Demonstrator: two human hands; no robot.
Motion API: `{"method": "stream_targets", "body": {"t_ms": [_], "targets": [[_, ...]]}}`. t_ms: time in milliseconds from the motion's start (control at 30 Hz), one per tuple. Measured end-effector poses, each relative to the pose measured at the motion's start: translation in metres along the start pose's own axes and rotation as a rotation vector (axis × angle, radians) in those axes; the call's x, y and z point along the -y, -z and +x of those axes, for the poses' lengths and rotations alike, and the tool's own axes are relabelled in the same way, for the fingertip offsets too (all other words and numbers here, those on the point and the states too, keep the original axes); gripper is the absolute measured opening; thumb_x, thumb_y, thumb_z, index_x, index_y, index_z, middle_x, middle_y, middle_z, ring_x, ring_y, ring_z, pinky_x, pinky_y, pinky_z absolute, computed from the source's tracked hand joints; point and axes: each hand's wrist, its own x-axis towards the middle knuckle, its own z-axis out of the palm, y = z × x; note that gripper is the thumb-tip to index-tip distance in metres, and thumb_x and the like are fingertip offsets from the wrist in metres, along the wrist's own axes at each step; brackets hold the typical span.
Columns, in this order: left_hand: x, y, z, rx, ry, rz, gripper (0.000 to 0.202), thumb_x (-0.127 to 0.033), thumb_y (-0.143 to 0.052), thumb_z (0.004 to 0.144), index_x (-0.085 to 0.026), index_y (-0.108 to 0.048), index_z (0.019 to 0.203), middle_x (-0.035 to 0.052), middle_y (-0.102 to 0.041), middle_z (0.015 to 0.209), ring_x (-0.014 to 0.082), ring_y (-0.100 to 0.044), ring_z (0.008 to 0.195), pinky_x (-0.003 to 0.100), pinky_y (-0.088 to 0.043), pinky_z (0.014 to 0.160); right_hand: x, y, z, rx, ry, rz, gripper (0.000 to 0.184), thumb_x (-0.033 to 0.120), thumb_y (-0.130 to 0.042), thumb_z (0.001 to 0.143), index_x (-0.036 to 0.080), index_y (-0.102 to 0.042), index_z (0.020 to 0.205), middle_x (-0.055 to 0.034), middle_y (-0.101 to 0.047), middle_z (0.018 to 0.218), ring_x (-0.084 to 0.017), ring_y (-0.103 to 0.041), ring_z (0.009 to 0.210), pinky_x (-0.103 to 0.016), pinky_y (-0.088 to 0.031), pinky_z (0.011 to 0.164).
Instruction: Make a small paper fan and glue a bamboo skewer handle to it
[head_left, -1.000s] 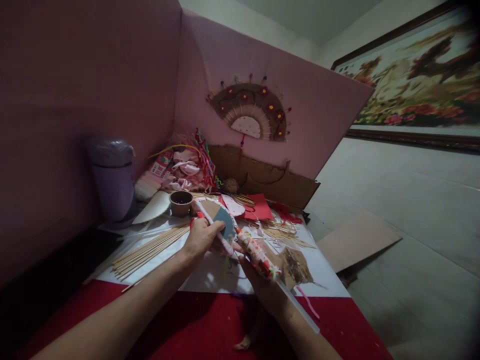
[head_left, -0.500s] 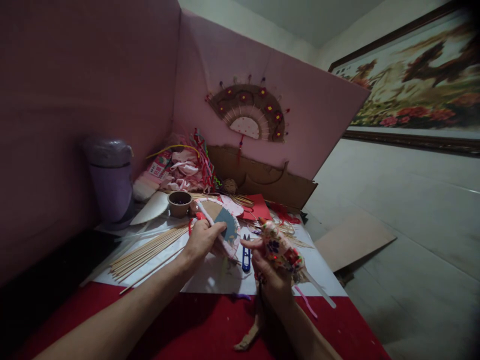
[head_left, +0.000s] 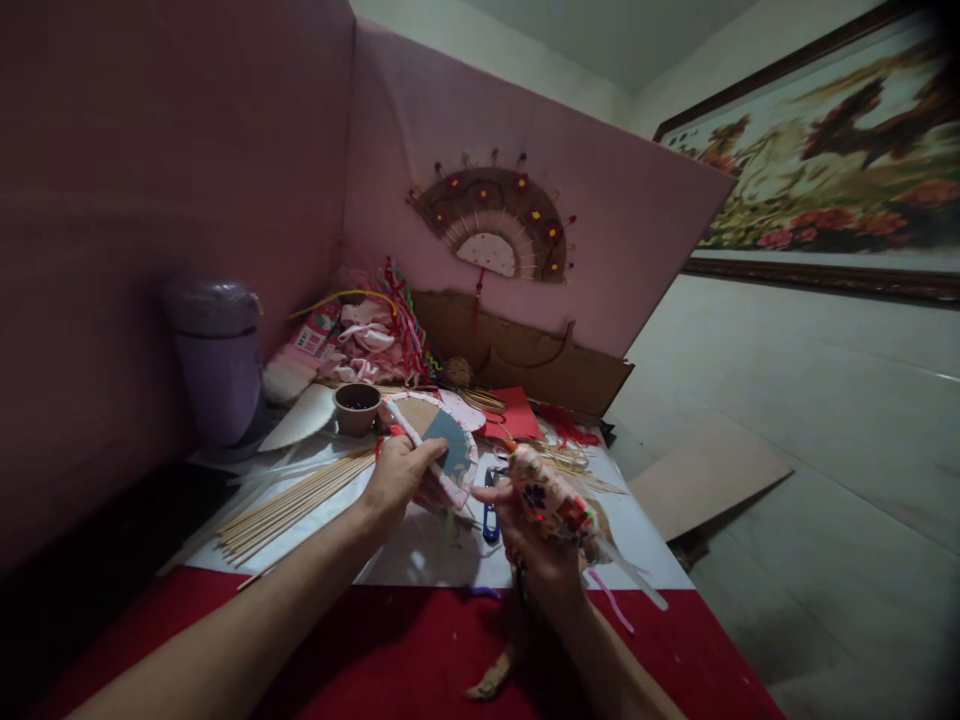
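Note:
My left hand (head_left: pixel 397 478) is closed on a half-made paper fan (head_left: pixel 444 440), a semicircle with tan and blue parts and a pale dotted edge, held tilted above the table. My right hand (head_left: pixel 534 545) grips a glue gun (head_left: pixel 553 497) wrapped in flowered red and white covering, with a clear glue stick (head_left: pixel 636 578) sticking out to the lower right. The gun's front end points left toward the fan's lower edge. Blue thread snips (head_left: pixel 490 508) lie on the white sheet between my hands.
A bundle of bamboo sticks (head_left: pixel 300 492) lies left of my hands. Behind stand a small brown cup (head_left: pixel 356 406), a purple bin (head_left: pixel 217 352), pink cloth with ribbons (head_left: pixel 371 335), red paper (head_left: pixel 516 414) and cardboard (head_left: pixel 525 352). A finished brown fan (head_left: pixel 493 226) hangs on the pink board.
My right hand has turned the glue gun from lying flat along my palm to upright, and drawn it back from the fan, uncovering the blue snips. My left hand still holds the fan.

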Motion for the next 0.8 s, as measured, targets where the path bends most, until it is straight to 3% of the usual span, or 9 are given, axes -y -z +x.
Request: {"method": "stream_targets", "body": {"t_ms": [133, 333, 533, 800], "targets": [[-0.004, 0.003, 0.001, -0.014, -0.036, 0.005, 0.028, -0.039, -0.061, 0.063, -0.012, -0.056, 0.055, 0.0055, -0.059, 0.039, 0.0204, -0.055, 0.031, 0.028, -0.044, 0.031, 0.006, 0.004, 0.004, 0.016, -0.081, 0.042, 0.031, 0.043, -0.057, 0.08, 0.016, -0.067, 0.092, -0.0056, -0.065, 0.078, -0.01, -0.049, 0.049, -0.022, -0.038, 0.042], [-0.008, 0.015, 0.009, -0.082, -0.166, 0.065, 0.029, -0.036, -0.061, 0.066, -0.015, -0.05, 0.048, 0.0009, -0.053, 0.034, 0.0153, -0.05, 0.027, 0.024, -0.042, 0.029, 0.009, 0.007, 0.004, 0.225, -0.131, -0.274, 0.042, 0.052, -0.049, 0.082, 0.014, -0.065, 0.075, -0.0011, -0.053, 0.052, -0.012, -0.048, 0.047, -0.024, -0.04, 0.045], [-0.008, 0.02, 0.013, -0.124, -0.159, 0.073, 0.028, -0.035, -0.061, 0.065, -0.017, -0.049, 0.047, 0.0016, -0.053, 0.033, 0.0178, -0.05, 0.027, 0.027, -0.041, 0.027, 0.003, 0.004, -0.001, 0.257, 0.001, -0.468, 0.031, 0.048, -0.053, 0.08, 0.02, -0.065, 0.084, -0.0079, -0.066, 0.081, -0.023, -0.06, 0.076, -0.036, -0.049, 0.075], [-0.008, 0.02, 0.014, -0.133, -0.175, 0.106, 0.028, -0.034, -0.06, 0.066, -0.015, -0.051, 0.047, 0.002, -0.053, 0.032, 0.0164, -0.05, 0.027, 0.025, -0.04, 0.027, 0.011, 0.002, 0.001, 0.335, -0.007, -0.403, 0.026, 0.042, -0.057, 0.081, 0.022, -0.066, 0.095, -0.005, -0.068, 0.089, -0.023, -0.062, 0.084, -0.034, -0.046, 0.085]]}}
